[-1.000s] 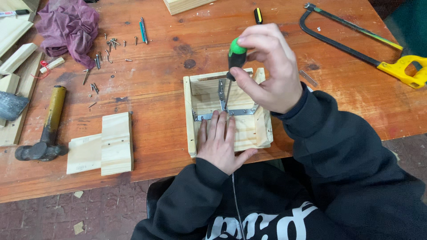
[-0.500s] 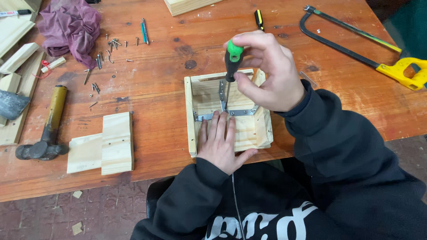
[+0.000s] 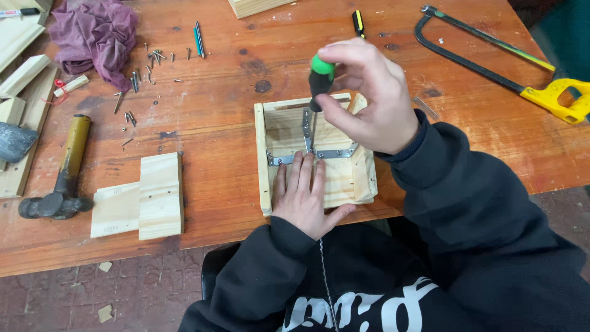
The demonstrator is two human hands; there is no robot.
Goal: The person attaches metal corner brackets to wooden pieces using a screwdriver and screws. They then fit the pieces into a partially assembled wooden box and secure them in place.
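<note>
The right hand (image 3: 369, 98) pinches a green-handled screwdriver (image 3: 318, 83), upright over the wooden box frame (image 3: 264, 160) on the surface (image 3: 215, 123); the left hand (image 3: 304, 197) lies spread flat inside the frame, fingertips at its metal bracket (image 3: 332, 154); a hammer (image 3: 61, 178) lies well left of the frame

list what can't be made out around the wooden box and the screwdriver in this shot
- Head view: the tip of the green-and-black-handled screwdriver and any screw under it are too small to tell, down by the metal corner bracket.
- Part of the square pale wooden box frame is covered by the left hand.
- The screwdriver's grip is mostly wrapped by the right hand.
- The yellow-handled hacksaw is cut off by the right edge.
</note>
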